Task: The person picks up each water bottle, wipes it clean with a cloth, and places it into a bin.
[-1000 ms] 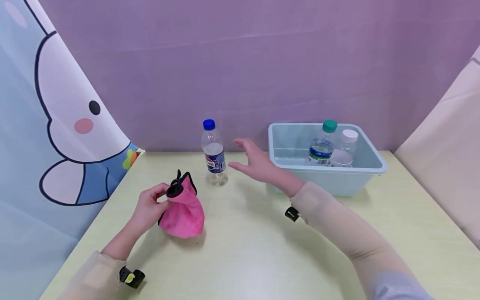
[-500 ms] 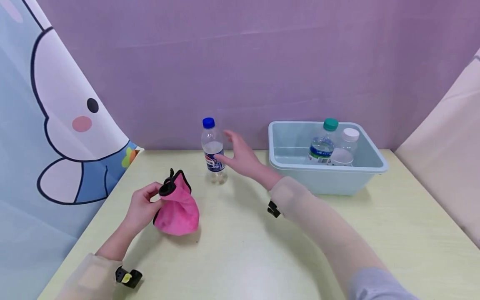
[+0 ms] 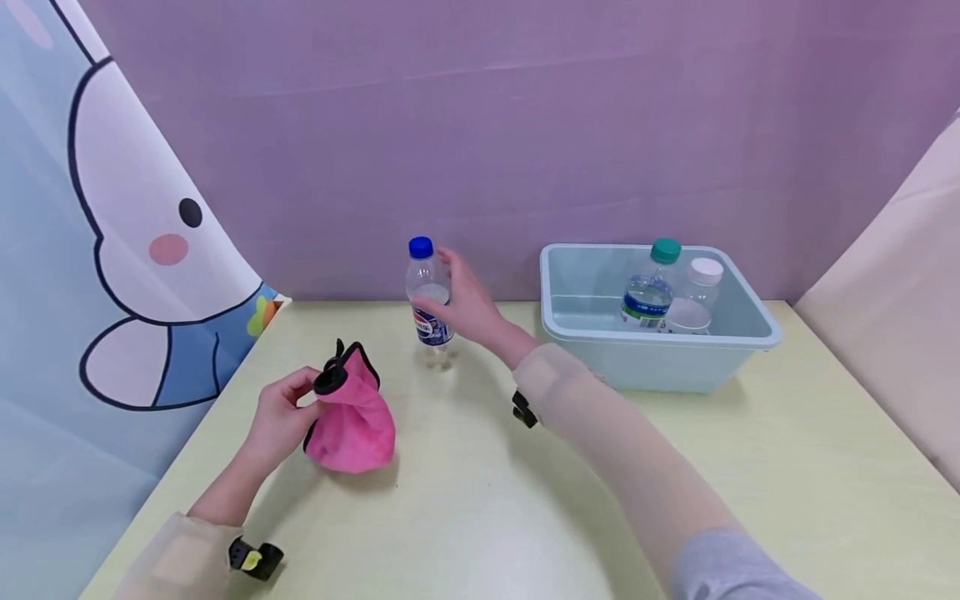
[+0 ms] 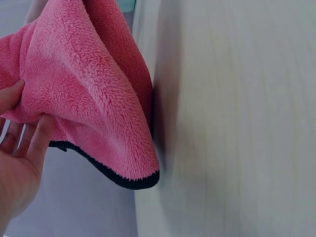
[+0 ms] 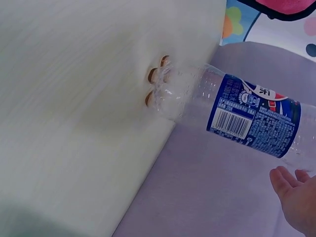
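My left hand pinches a pink plush cloth with black edging, which hangs in folds close over the table at the left. In the left wrist view, thumb and fingers grip the cloth by its near side. An uncapped-looking part is not seen: the clear plastic bottle has a blue cap and blue label and stands upright at the back. My right hand is beside it, thumb overlapping its front and fingers extended along its right. In the right wrist view, the fingertips of the right hand are right at the bottle's upper part.
A light blue plastic bin stands at the back right. Inside it are a green-capped bottle and a white-capped clear bottle. A purple curtain hangs behind the pale table; printed cloth borders the left.
My right hand has moved left from near the bin to the blue-capped bottle. The left hand has shifted slightly left with the pink cloth. The bottle still stands in its place.
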A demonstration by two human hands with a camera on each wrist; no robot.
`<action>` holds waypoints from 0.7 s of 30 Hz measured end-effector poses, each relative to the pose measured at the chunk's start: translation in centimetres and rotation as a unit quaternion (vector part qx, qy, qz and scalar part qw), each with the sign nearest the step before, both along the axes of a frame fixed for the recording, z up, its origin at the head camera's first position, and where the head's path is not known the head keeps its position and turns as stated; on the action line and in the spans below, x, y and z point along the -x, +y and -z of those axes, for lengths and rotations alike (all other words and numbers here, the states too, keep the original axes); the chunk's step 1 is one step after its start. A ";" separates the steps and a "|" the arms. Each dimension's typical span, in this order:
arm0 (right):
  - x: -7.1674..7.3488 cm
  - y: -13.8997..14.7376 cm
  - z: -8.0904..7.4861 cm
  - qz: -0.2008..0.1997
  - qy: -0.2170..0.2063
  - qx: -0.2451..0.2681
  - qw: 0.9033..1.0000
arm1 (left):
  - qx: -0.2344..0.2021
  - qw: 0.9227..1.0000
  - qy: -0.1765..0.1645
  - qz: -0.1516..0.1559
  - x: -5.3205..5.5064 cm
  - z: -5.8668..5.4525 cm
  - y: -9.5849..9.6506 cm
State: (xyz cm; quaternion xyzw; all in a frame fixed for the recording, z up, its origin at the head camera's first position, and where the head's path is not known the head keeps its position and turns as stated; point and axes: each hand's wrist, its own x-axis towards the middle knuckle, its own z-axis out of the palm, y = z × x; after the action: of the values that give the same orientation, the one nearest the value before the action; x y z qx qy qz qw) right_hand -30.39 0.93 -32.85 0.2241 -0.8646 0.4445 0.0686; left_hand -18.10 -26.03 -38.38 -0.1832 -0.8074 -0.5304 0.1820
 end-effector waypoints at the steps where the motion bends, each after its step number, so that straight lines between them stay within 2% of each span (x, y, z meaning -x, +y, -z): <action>1: 0.0 0.0 0.0 0.002 0.000 -0.001 1.000 | 0.001 1.000 0.001 0.001 0.0 0.0 0.0; 14: 0.6 -0.4 0.6 0.009 -0.020 -0.003 1.000 | -0.020 1.000 0.003 0.014 0.1 0.5 0.5; 21: 0.3 -0.1 0.8 0.000 -0.004 0.013 1.000 | -0.014 1.000 0.000 0.002 0.0 0.5 0.5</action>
State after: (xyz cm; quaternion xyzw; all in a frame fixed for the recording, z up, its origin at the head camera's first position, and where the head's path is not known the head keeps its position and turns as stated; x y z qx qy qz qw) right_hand -30.71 0.85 -33.67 0.2219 -0.8587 0.4568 0.0682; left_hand -18.14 -25.48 -38.91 -0.1822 -0.7996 -0.5420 0.1833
